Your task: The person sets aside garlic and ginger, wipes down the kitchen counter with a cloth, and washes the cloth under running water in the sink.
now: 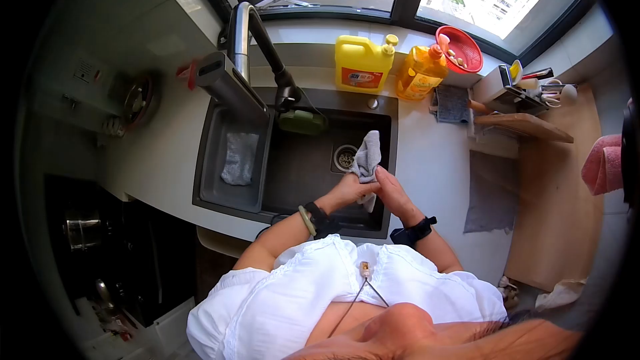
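Observation:
Over the dark sink (220, 200) both my hands grip one grey cloth (366, 157). My left hand (349, 191) clasps its lower part from the left. My right hand (391, 192) closes on it from the right, touching the left hand. The cloth's upper end sticks up above the drain (345, 157). A tall metal faucet (248, 33) arches over the sink's left side.
A second grey cloth (239, 158) lies in the sink's left tray. A green sponge (303, 122) sits at the back of the basin. A yellow jug (361, 63), an orange bottle (420, 72) and a red strainer (461, 49) stand behind. At right lies a wooden board (523, 125).

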{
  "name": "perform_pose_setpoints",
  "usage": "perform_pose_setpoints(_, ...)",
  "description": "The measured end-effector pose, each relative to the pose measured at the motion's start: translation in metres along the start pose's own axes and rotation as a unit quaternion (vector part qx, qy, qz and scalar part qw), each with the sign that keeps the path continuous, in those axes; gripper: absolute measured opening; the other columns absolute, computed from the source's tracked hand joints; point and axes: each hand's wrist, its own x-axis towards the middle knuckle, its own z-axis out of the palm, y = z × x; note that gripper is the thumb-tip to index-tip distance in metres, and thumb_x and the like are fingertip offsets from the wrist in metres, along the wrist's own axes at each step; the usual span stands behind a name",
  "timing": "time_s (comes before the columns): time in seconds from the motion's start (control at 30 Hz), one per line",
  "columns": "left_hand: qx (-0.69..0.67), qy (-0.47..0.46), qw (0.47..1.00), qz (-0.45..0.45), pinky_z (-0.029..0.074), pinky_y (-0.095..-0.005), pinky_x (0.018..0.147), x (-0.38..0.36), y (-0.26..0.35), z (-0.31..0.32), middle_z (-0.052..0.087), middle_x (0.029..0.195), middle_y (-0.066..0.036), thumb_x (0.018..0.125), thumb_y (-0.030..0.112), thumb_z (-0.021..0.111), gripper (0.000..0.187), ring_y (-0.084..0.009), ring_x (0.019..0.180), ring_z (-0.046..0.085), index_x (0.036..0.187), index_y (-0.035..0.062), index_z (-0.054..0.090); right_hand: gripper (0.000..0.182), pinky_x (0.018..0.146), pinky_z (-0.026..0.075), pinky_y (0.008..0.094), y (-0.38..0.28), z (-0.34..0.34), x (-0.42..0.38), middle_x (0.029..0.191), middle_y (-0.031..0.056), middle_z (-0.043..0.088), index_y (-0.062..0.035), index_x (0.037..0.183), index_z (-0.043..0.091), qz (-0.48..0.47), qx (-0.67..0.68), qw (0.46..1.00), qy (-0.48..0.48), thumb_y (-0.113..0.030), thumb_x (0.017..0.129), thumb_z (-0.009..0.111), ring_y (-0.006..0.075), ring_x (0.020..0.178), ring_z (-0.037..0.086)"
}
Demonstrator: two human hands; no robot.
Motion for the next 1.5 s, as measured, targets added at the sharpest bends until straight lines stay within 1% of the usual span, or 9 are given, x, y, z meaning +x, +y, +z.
perform_pose_setpoints(0.13,-0.220,0.101,0.965,-0.098,0.052,-0.0301,0.085,0.014,-0.012,-0.010,0.065,0.111,-0.007,0.095,0.016,0.063,0.035,-0.0173,0.100,0.064,0.126,0.0011,0.056,0.041,0.096,0.047,0.0343,-0.009,-0.032,0.002,0.115,0.0078,0.065,-0.0009,0.123,0.060,-0.069,-0.235,0.966,0.081,-0.035,0.104,0.047,0.0174,0.109,0.058)
perform_pose_setpoints(0.2,-0.303,0.121,0.939,-0.108,0.054,-0.0351,0.085,0.042,-0.037,-0.045,0.067,0.106,-0.007,0.099,0.026,0.056,0.030,-0.0211,0.095,0.066,0.118,0.0022,0.061,0.033,0.101,0.045,0.0397,-0.002,-0.067,0.002,0.122,0.0157,0.062,0.0019,0.119,0.062,-0.257,-0.551,0.763,0.219,-0.019,0.093,0.062,0.0306,0.116,0.057)
perform_pose_setpoints(0.3,-0.329,0.134,0.925,-0.132,0.055,-0.0396,0.085,0.087,-0.043,-0.088,0.068,0.105,-0.008,0.102,0.032,0.048,0.034,-0.0241,0.095,0.067,0.114,0.0026,0.061,0.034,0.105,0.040,0.0437,0.023,-0.103,-0.002,0.132,0.0197,0.054,0.0014,0.119,0.060,-0.238,-0.628,0.685,0.280,-0.015,0.089,0.063,0.0332,0.124,0.048)
perform_pose_setpoints(0.43,-0.266,0.171,0.943,-0.108,0.055,-0.0362,0.072,0.128,-0.030,-0.103,0.068,0.098,-0.009,0.095,0.023,0.060,0.027,-0.0214,0.083,0.067,0.110,0.0000,0.062,0.052,0.111,0.028,0.0440,0.050,-0.094,-0.005,0.148,0.0137,0.039,-0.0034,0.141,0.041,-0.178,-0.753,0.554,0.308,-0.013,0.091,0.054,0.0274,0.138,0.036)
perform_pose_setpoints(0.7,-0.254,0.311,0.915,-0.052,0.051,-0.0343,0.083,0.181,-0.079,-0.109,0.065,0.110,-0.009,0.094,0.018,0.060,0.032,-0.0224,0.097,0.064,0.120,-0.0005,0.058,0.054,0.111,0.024,0.0463,0.045,-0.094,-0.006,0.150,0.0123,0.038,-0.0054,0.143,0.039,-0.152,-0.743,0.578,0.300,-0.015,0.091,0.051,0.0266,0.141,0.032)
perform_pose_setpoints(0.9,0.071,0.400,0.913,-0.045,0.049,-0.0423,0.087,0.170,-0.056,-0.090,0.066,0.111,-0.025,0.092,0.028,0.060,0.040,-0.0376,0.103,0.064,0.109,-0.0076,0.064,0.055,0.111,0.025,0.0464,0.046,-0.097,-0.004,0.149,0.0134,0.039,-0.0050,0.143,0.040,-0.156,-0.741,0.580,0.300,-0.015,0.090,0.052,0.0273,0.141,0.033)
perform_pose_setpoints(1.03,0.284,0.335,0.894,-0.092,0.048,-0.0489,0.087,0.175,-0.050,-0.075,0.065,0.097,-0.033,0.090,0.039,0.057,0.050,-0.0472,0.098,0.062,0.091,-0.0093,0.069,0.055,0.110,0.025,0.0461,0.044,-0.095,-0.005,0.149,0.0140,0.039,-0.0040,0.142,0.040,-0.157,-0.739,0.583,0.300,-0.015,0.089,0.052,0.0274,0.140,0.034)
perform_pose_setpoints(1.23,0.298,0.200,0.933,-0.041,0.048,-0.0506,0.089,0.195,-0.079,-0.038,0.065,0.092,-0.033,0.088,0.042,0.055,0.054,-0.0479,0.096,0.063,0.087,-0.0100,0.070,0.055,0.112,0.023,0.0463,0.044,-0.096,-0.004,0.150,0.0137,0.038,-0.0048,0.143,0.040,-0.144,-0.732,0.596,0.297,-0.016,0.091,0.051,0.0274,0.142,0.033)
perform_pose_setpoints(1.5,0.286,0.078,0.955,-0.011,0.048,-0.0481,0.093,0.191,-0.059,-0.019,0.061,0.113,-0.032,0.081,0.020,0.061,0.040,-0.0455,0.110,0.058,0.111,-0.0060,0.062,0.055,0.113,0.022,0.0465,0.042,-0.093,-0.004,0.150,0.0133,0.038,-0.0047,0.144,0.039,-0.144,-0.725,0.603,0.298,-0.015,0.090,0.050,0.0274,0.142,0.033)
